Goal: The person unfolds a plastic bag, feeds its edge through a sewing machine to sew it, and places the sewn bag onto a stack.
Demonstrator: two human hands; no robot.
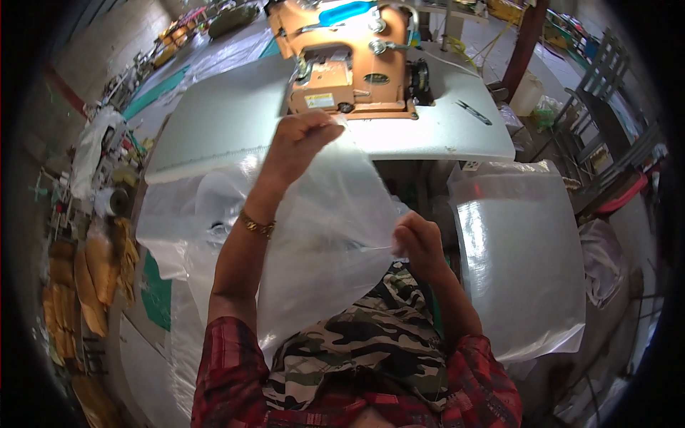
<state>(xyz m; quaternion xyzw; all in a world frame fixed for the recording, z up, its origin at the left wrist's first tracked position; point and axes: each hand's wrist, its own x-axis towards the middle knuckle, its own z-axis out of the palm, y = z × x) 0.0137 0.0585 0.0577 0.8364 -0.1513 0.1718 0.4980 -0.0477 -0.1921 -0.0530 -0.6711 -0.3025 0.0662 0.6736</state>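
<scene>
A translucent plastic sheet (314, 228) is stretched between my two hands above my lap. My left hand (300, 143) is closed on its upper edge, just in front of the orange sewing machine (364, 78). Lower and to the right, my right hand (419, 246) pinches the sheet's other edge, and the film pulls into creases toward these fingers. Behind the sheet, at the left, lies more clear plastic with a rolled shape (220, 192). The sewing machine stands on a pale work table (214, 114).
Small thread snips (474, 112) lie on the table right of the machine. A stack of clear plastic sheets (524, 250) hangs at my right, below the table edge. A grey chair (603, 107) stands at the far right. Brown bundles (100, 271) lie on the left.
</scene>
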